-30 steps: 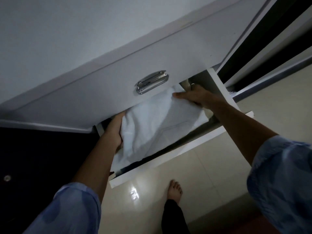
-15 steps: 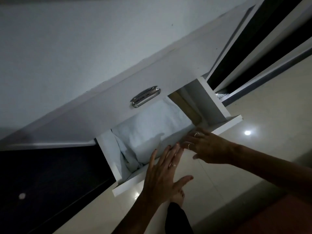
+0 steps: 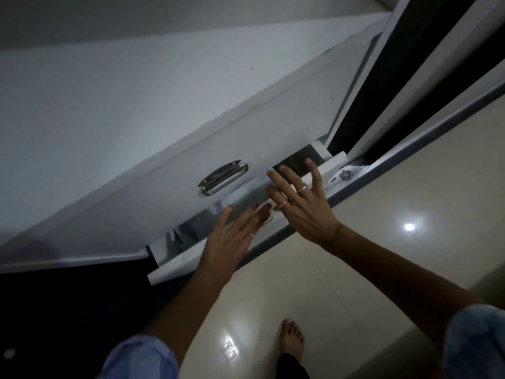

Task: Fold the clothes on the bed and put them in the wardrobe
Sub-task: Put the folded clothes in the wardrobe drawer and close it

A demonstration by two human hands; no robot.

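Both hands flat, fingers straight: left hand [image 3: 232,236] and right hand [image 3: 303,203] press the lower drawer front [image 3: 175,269]. White folded garment [image 3: 240,198] lies inside the drawer, partly hidden.

A dim room with a glossy cream tiled floor [image 3: 382,269] filling the lower right of the frame, where a small bright ceiling-light reflection [image 3: 409,227] shows at right and a fainter one near the bottom centre. A pale grey wall [image 3: 95,91] spans the upper left. At upper right, white sliding door frames [image 3: 426,86] stand on a metal floor track [image 3: 352,170], with dark gaps between them.
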